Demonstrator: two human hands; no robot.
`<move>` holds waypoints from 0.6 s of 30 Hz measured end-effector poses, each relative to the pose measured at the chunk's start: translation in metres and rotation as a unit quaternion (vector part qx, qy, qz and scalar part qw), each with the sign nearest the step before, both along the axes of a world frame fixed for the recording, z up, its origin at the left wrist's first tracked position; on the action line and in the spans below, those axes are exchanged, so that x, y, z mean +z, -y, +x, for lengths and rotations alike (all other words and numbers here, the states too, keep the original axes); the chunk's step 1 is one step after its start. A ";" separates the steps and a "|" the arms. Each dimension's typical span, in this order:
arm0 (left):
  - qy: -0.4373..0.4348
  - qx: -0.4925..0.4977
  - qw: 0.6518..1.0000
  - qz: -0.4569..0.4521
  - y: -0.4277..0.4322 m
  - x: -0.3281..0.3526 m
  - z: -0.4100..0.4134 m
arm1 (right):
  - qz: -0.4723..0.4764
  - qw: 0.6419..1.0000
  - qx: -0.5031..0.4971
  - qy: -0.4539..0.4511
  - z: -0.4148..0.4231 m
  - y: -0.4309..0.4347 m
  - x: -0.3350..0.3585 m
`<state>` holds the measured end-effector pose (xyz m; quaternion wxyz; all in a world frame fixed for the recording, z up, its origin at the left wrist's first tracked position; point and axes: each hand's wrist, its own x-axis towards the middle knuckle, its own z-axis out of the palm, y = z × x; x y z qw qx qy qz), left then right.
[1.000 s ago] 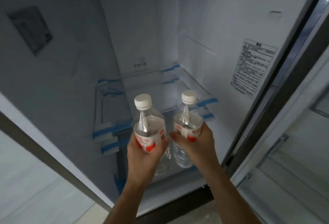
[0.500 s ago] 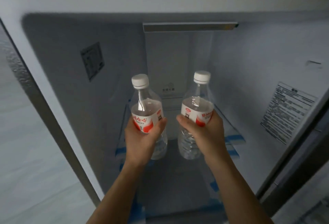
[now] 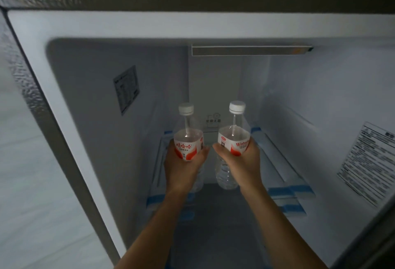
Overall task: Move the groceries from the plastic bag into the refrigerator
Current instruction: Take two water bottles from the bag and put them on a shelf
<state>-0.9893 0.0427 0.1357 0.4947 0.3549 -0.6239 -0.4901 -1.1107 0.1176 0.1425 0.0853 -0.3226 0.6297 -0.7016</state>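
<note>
Standing upright inside the refrigerator [image 3: 132,27], two clear water bottles are held side by side, close together but not touching. The left bottle [image 3: 188,140] carries a white cap and a red-and-white label with red characters. The right bottle [image 3: 234,140] carries a white cap and a red-and-white label with red lettering. Both are positioned about midway between the refrigerator's side walls, in front of its back wall and over its shelf [image 3: 277,168]. It cannot be told whether the bases rest on the shelf or hang just above it.

The left hand [image 3: 183,170] grips the left bottle at the label band, with the fingers wrapped around the far side and the thumb curled across the near side. The right hand [image 3: 241,164] grips the right bottle in the same manner. The two thumbs point toward each other with a small gap between them. Both bare forearms reach in through the refrigerator's open front.

Strips of blue tape [image 3: 286,190] mark the shelf edges along both of the refrigerator's side walls. A small printed emblem [image 3: 213,120] sits on the refrigerator's back wall, between the two bottle necks. A dark sticker [image 3: 126,89] is fixed to the left wall, and a white printed data label [image 3: 367,161] to the right wall. A grey light bar [image 3: 250,50] runs across the refrigerator's ceiling.
</note>
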 end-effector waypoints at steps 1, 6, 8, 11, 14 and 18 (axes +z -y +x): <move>0.003 0.003 1.000 -0.002 0.002 -0.001 -0.002 | 0.003 1.000 -0.007 -0.002 -0.001 0.002 -0.002; 0.009 0.016 1.000 -0.007 0.010 -0.010 -0.010 | 0.018 1.000 -0.011 -0.011 -0.008 0.007 -0.011; 0.006 0.018 1.000 -0.002 0.012 -0.014 -0.013 | 0.018 1.000 -0.013 -0.009 -0.010 0.009 -0.013; 0.000 0.022 1.000 0.007 0.014 -0.017 -0.017 | 0.005 1.000 -0.025 -0.003 -0.011 0.012 -0.018; -0.009 0.028 0.999 0.018 0.017 -0.018 -0.019 | 0.001 1.000 -0.028 0.006 -0.011 0.015 -0.020; -0.010 0.019 1.000 0.020 0.019 -0.019 -0.022 | 0.002 1.000 -0.016 0.018 -0.013 0.019 -0.022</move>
